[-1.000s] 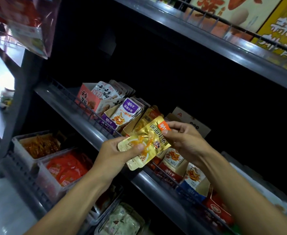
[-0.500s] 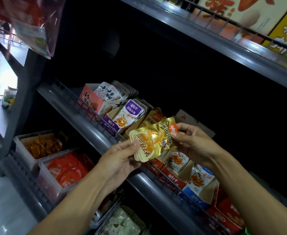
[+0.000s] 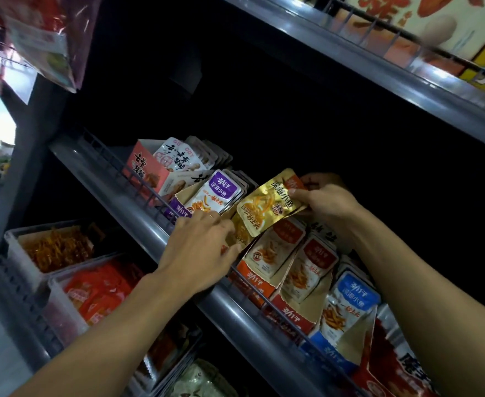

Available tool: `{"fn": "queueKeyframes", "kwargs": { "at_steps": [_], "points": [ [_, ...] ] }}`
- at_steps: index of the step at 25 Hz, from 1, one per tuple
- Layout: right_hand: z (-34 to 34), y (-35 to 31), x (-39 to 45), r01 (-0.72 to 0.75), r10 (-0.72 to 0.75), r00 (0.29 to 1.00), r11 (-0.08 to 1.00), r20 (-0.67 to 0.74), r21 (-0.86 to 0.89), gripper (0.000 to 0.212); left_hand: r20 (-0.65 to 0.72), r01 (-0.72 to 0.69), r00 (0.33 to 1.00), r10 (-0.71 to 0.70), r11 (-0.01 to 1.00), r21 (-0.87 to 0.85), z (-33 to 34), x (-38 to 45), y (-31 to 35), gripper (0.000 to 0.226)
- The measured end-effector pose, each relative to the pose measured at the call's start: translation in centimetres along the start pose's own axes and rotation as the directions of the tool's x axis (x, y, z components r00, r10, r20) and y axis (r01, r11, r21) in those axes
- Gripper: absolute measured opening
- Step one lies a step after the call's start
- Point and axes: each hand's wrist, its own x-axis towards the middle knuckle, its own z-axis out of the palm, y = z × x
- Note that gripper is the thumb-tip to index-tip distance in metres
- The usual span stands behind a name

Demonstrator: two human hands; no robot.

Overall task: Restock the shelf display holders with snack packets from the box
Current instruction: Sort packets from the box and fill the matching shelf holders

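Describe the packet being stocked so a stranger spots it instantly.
On the middle grey metal shelf, look between the purple-topped packet and the orange-topped packets. The shiny gold foil packet, pinched by the right hand, is the only gold one.

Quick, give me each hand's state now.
Left hand: open, fingers resting at the gold packets lower edge.
Right hand: pinching the gold packets' top corner.

Dim shelf recess, daylight at left, glare on rail [image 3: 155, 233], blurred edges.
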Motion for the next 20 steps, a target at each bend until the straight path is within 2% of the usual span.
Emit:
{"fn": "queueKeyframes", "kwargs": {
  "at_steps": [4,9,12,14,20],
  "points": [
    [1.6,-0.4,1.9,0.027,-0.006,0.996,0.969,0.086,-0.247,0.012,0.05,-0.076,0.996,0.071,0.991,0.108,0.4,0.7,-0.8,0.042],
    [4.5,0.3,2.8,0.08,-0.012,0.982,0.932,0.191,-0.353,0.022,0.053,-0.118,0.992,0.113,0.988,0.095,0.5,0.8,-1.7,0.039],
    [6.0,0.6,3.3,0.141,-0.043,0.976,0.868,0.211,-0.476,0.018,0.059,-0.121,0.991,0.116,0.99,0.073,0.7,0.6,-2.0,0.037],
    [6.3,0.8,3.5,0.142,-0.051,0.98,0.853,0.19,-0.502,0.019,0.054,-0.127,0.991,0.123,0.99,0.06,0.8,0.6,-2.1,0.036],
    [7.0,1.5,2.6,0.145,-0.068,0.984,0.838,0.162,-0.526,0.049,0.029,-0.129,0.991,0.128,0.991,0.03,0.9,0.6,-2.3,0.037]
  ]
}}
